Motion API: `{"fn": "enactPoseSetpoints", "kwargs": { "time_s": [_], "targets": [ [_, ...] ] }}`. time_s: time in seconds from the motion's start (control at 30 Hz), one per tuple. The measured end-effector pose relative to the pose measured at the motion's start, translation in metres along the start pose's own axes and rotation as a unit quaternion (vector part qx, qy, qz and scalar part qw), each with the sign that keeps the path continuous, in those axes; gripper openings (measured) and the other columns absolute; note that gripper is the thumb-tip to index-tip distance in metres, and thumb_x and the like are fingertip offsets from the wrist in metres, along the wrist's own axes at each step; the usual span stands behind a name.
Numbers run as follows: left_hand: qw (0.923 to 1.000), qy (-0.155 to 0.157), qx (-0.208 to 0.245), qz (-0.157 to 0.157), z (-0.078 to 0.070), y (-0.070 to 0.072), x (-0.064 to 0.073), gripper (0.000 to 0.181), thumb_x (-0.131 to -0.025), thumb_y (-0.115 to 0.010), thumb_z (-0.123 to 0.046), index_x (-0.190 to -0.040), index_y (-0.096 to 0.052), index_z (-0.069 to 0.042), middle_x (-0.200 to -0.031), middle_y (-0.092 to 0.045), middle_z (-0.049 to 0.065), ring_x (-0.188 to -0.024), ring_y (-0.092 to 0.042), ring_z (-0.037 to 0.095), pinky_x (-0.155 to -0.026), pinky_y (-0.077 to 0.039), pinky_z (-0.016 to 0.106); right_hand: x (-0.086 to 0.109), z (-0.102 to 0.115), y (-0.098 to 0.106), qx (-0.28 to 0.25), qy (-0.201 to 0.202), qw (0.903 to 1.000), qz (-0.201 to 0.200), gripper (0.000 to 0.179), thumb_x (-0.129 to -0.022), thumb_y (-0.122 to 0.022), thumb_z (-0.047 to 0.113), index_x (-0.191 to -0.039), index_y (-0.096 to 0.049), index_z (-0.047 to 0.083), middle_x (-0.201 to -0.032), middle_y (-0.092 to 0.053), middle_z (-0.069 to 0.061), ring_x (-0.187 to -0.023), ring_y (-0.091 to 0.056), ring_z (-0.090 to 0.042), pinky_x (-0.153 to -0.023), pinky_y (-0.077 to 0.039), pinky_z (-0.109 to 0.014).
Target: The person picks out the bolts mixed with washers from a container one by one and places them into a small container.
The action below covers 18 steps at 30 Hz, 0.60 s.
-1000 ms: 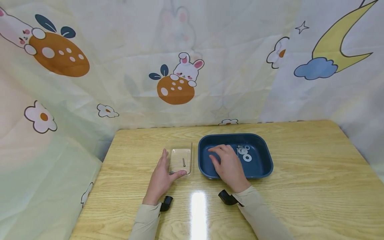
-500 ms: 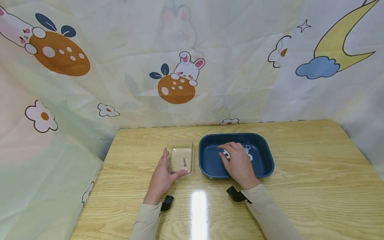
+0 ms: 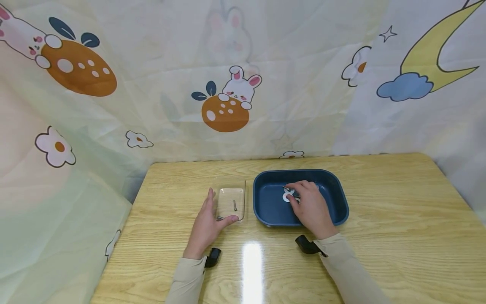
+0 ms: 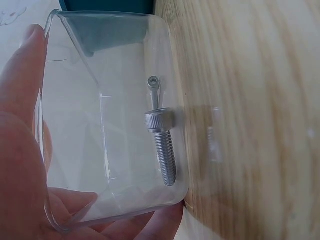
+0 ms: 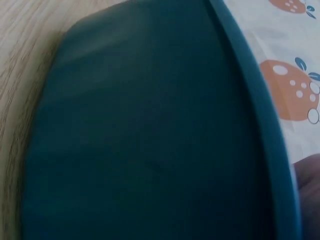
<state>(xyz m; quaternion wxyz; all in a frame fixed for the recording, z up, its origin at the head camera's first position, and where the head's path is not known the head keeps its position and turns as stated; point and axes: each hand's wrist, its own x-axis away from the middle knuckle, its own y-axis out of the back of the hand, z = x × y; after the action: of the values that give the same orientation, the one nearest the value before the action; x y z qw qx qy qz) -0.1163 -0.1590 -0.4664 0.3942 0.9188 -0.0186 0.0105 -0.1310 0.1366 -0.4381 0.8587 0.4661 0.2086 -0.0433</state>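
Note:
My left hand [image 3: 206, 226] grips a clear plastic box [image 4: 125, 200] along its side, thumb at the near corner. Inside the box lie a thick socket-head screw [image 4: 164, 145] with a knurled head and a thinner screw [image 4: 153, 85]; the thinner screw shows in the head view too. My right hand [image 3: 312, 207] reaches into a dark blue basin [image 3: 271, 217], fingers bent and a gap between thumb and forefinger. Round white washers [image 3: 287, 197] lie by those fingertips, with a small metal screw [image 3: 286, 188] beside the forefinger. The hand covers part of the pile.
The box and basin stand side by side on a wooden table [image 3: 391, 219], a narrow strip of wood between them. A printed cloth curtain [image 3: 296, 84] hangs behind the table and down its left side.
My right hand has moved right inside the basin, uncovering washers and a small screw to its left. My left hand stays at the box.

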Motion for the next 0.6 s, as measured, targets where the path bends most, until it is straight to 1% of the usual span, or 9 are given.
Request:
{"fn": "enactPoseSetpoints", "kwargs": {
  "time_s": [0.17, 0.3, 0.47, 0.6],
  "targets": [
    [1.0, -0.002, 0.0, -0.002, 0.0, 0.001, 0.0, 0.119, -0.067, -0.073, -0.059, -0.15, -0.001, -0.015, -0.151, -0.024, 0.008, -0.135, -0.025, 0.032, -0.105, -0.028, 0.051, -0.001, -0.005, 0.001, 0.007, -0.008, 0.9999, 0.013, 0.026, -0.08, -0.073, 0.014, -0.105, -0.069, 0.01, -0.104, -0.062, -0.009, -0.09, -0.051, -0.024, -0.07, -0.048, -0.04],
    [1.0, 0.0, 0.003, 0.0, 0.0, 0.001, 0.001, 0.119, -0.067, -0.073, -0.06, -0.15, 0.0, -0.017, -0.151, -0.023, 0.007, -0.135, -0.025, 0.032, -0.105, -0.028, 0.05, -0.001, -0.008, 0.003, 0.011, -0.013, 0.9995, 0.026, 0.027, -0.08, -0.073, 0.013, -0.107, -0.069, 0.009, -0.105, -0.061, -0.01, -0.091, -0.051, -0.026, -0.07, -0.048, -0.041],
    [1.0, -0.002, 0.001, 0.002, 0.0, 0.001, 0.001, 0.12, -0.065, -0.07, -0.064, -0.15, 0.003, -0.02, -0.151, -0.024, 0.008, -0.136, -0.024, 0.031, -0.106, -0.027, 0.05, -0.001, -0.012, 0.004, 0.018, -0.013, 0.999, 0.039, 0.028, -0.08, -0.072, 0.011, -0.108, -0.068, 0.008, -0.105, -0.061, -0.012, -0.089, -0.05, -0.026, -0.069, -0.047, -0.04],
    [1.0, -0.002, -0.003, 0.004, 0.001, 0.001, 0.001, 0.121, -0.064, -0.068, -0.068, -0.15, 0.004, -0.021, -0.151, -0.023, 0.008, -0.137, -0.022, 0.03, -0.106, -0.026, 0.049, -0.001, -0.016, 0.002, 0.027, -0.018, 0.9979, 0.057, 0.029, -0.081, -0.071, 0.011, -0.109, -0.068, 0.007, -0.105, -0.06, -0.013, -0.089, -0.051, -0.027, -0.072, -0.047, -0.041]
  ]
}}
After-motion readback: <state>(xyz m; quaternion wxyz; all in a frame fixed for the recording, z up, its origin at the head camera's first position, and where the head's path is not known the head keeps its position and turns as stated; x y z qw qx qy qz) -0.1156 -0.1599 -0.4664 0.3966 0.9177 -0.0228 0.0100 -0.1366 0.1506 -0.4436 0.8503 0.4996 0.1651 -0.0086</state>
